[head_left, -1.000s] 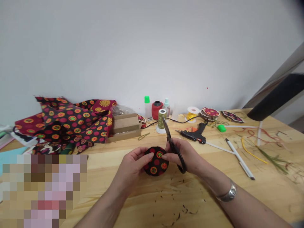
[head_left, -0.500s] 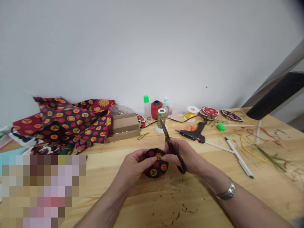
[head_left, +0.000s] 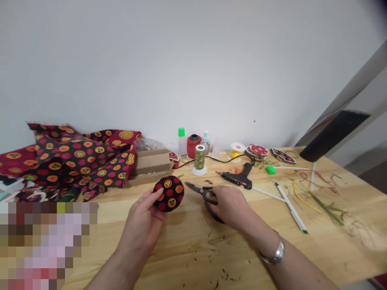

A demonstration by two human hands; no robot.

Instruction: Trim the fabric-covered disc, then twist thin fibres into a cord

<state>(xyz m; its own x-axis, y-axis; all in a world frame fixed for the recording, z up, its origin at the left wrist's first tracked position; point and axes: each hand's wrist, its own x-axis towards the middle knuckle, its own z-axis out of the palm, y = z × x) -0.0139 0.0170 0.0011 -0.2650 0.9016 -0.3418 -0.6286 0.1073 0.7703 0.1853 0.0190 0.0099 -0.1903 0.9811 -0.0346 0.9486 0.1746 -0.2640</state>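
Note:
My left hand (head_left: pixel 145 217) grips a round piece covered in dark patterned fabric (head_left: pixel 171 194) by its left edge, thumb on the front and fingers behind. The fabric shows crimson dots and orange and green flowers. In my right hand (head_left: pixel 231 205) is a pair of black-handled scissors (head_left: pixel 205 192), its blades pointing left toward the disc but apart from it. Fingers of that hand are wrapped round the handles. Small dark scraps (head_left: pixel 223 276) lie on the wooden table (head_left: pixel 169 257) below the hands.
A glue gun (head_left: pixel 237 177) lies beyond my right hand, behind it an olive thread spool (head_left: pixel 200 159) and a yellow spool (head_left: pixel 237 152). Patterned cloth (head_left: pixel 81 153) and a cardboard box (head_left: pixel 152 164) are at left. White sticks (head_left: pixel 292 207) and loose threads (head_left: pixel 329 207) lie right.
The hands have moved apart. My left hand has carried the fabric disc left, and the scissors have swung from pointing up and away to pointing left. The view has shifted slightly.

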